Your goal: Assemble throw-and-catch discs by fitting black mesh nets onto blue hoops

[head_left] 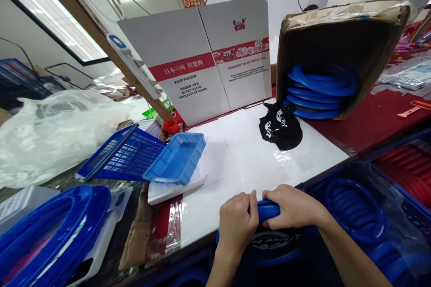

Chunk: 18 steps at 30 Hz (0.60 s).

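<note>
At the front edge of the white work surface, my left hand (239,217) and my right hand (291,208) both grip the upper rim of a blue plastic ring (268,210). Each hand is closed, with the fingers wrapped round the rim and a short stretch of blue showing between them. Black fabric with white lettering (276,240) shows within the ring below my hands; its lower part lies in shadow. Farther back on the surface lies a pile of black printed fabric pieces (281,126), beside a tipped cardboard box (370,58) holding stacked blue rings (314,92).
A light blue tray (178,159) and a dark blue basket (129,152) stand at the left. Large blue rings (90,215) lie at the lower left. A printed cardboard panel (208,67) stands behind the surface. At the right are crates with blue rings (357,208) and red rings (409,170).
</note>
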Each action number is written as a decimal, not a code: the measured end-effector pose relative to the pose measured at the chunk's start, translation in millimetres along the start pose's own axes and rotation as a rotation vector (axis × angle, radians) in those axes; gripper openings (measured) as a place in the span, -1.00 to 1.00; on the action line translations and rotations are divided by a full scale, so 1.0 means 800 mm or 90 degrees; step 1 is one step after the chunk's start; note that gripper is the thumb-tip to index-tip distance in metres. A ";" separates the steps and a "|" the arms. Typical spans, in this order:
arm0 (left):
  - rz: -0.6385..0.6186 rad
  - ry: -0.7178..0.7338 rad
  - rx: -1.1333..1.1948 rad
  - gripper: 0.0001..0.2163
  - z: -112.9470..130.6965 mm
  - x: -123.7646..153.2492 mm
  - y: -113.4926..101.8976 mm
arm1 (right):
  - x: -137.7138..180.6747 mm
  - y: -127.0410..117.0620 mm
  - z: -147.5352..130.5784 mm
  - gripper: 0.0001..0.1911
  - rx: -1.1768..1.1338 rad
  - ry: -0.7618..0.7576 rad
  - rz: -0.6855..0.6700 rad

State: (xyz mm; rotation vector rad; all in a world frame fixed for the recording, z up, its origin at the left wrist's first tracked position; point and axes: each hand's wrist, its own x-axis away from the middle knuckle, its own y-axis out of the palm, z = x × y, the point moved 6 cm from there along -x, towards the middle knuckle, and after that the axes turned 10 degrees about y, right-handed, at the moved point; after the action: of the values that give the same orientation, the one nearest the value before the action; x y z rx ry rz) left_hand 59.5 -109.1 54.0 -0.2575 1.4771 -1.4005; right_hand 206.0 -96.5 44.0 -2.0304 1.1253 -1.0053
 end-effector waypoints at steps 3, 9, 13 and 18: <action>0.026 0.007 -0.021 -0.54 0.000 0.001 0.001 | -0.002 0.001 0.001 -0.63 0.004 -0.004 0.003; -0.022 -0.006 0.056 -0.52 -0.007 0.006 0.004 | -0.004 0.003 0.008 -0.45 -0.019 -0.021 -0.002; -0.200 -0.075 0.322 -0.69 -0.022 0.018 0.008 | 0.001 0.002 0.014 -0.45 -0.058 -0.027 -0.013; -0.305 -0.196 0.486 -0.63 -0.041 0.027 0.016 | 0.005 -0.001 0.013 -0.56 -0.080 -0.038 -0.024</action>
State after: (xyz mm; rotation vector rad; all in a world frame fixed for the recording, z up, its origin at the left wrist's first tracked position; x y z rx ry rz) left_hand 31.0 -101.4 25.2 -0.3290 0.5686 -2.0926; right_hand 216.7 -98.3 40.8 -2.1740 1.1489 -0.9064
